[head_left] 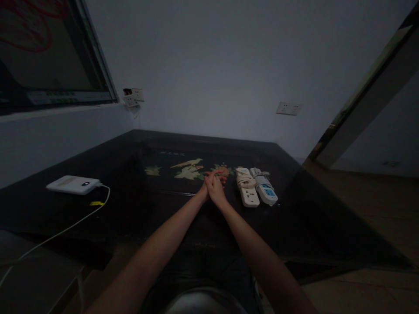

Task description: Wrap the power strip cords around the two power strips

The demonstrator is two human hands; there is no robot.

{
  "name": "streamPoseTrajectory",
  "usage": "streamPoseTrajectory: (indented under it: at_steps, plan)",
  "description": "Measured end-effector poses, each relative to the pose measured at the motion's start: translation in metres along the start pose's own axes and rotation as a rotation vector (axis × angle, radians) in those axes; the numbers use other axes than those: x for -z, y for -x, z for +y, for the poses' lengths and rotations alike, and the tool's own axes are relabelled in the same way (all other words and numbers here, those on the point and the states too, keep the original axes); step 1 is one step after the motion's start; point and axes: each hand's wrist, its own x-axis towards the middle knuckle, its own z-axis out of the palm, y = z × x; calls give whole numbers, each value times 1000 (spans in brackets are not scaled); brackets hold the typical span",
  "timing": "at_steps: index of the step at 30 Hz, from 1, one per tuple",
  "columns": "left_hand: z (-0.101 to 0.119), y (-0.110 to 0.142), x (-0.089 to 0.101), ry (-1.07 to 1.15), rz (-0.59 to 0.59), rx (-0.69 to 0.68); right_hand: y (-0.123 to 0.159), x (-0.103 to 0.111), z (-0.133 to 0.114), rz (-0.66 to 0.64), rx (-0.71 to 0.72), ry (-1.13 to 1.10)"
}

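Observation:
My left hand [206, 179] and my right hand [215, 186] are clasped together above the middle of the dark table [157, 209]. The right hand lies over the left, and fingertips of the left show beyond its far side. I see no object in either hand. Just to the right lie two power strips side by side, apart from the hands: a cream power strip [250, 197] and a white power strip with a blue panel [269, 192]. Each has its cord wound around its far half.
A white power bank-like device [73, 185] lies at the left with a white cable [70, 227] running off the near edge. A yellow tag [97, 203] sits by the cable. Wall sockets [288, 108] are on the back wall; a window [52, 56] is at left.

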Motion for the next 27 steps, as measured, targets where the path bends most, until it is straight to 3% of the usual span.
streamPoseTrajectory:
  at_steps: [27]
  plan:
    - [-1, -2, 4, 47, -18, 16, -1, -1, 2, 8, -20, 0]
